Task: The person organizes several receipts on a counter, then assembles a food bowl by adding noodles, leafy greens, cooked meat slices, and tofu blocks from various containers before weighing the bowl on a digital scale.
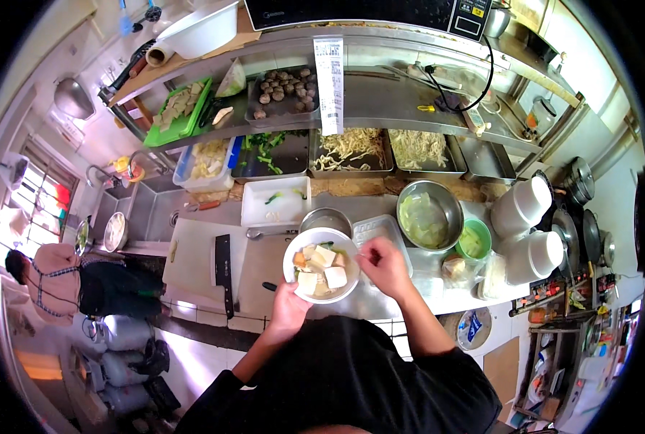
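Head view: at the centre of the frame I hold a white bowl (321, 265) just above the worktop (265, 271). My left hand (291, 307) is clamped on its near rim from below, and my right hand (385, 265) hangs over its right edge with the fingers curled in; whether they pinch a morsel I cannot tell. The bowl carries pale cubes that look like tofu (325, 266) with some greens. I judge it moderately heavy, stiff and smooth, likely slick if wet, and breakable. The soft cubes would crumble under a hard squeeze, so the rim or the underside is the place to hold it, kept level. Just behind the bowl stands a small steel bowl (326, 218), and to the right a big steel bowl of pale leaves (428, 214) and a green bowl (473, 239). White tubs (532, 228) crowd the right of the frame. Left of centre a cleaver (223, 273) lies on the white cutting board (196, 254). Trays of noodles (351, 150) and greens (268, 152) line the upper middle, with meatballs (283, 90) on the shelf above them. Another person (66, 282) stands at the left edge.
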